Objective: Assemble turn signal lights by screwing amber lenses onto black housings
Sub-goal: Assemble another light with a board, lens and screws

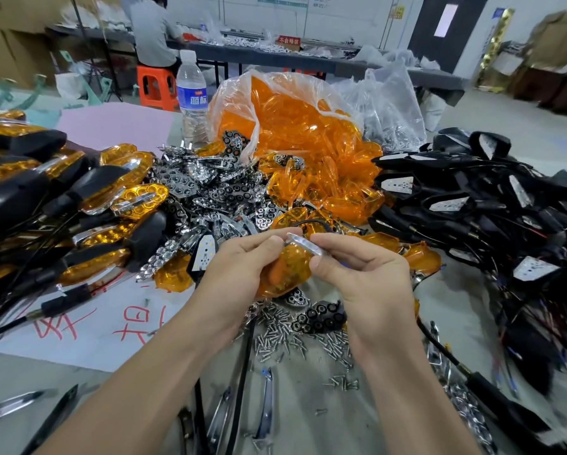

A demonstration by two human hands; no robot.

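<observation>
Center frame: left hand (pixel 239 267) grips amber lens (pixel 288 274), fingers curled round it. Right hand (pixel 364 274) pinches chrome trim strip (pixel 305 246) against the lens top edge. Screws (pixel 295 339) loose just below. Black housings (pixel 472 198) piled right, finished lights (pixel 78 198) left.

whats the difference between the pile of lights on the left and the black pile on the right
The left pile has amber lenses and chrome strips fitted over its housings; the right pile lies open, with white LED boards bare. The left pile looks stacked in rough rows; the right pile is a tangle with loose wires. Both piles are black housings with leads.
</observation>
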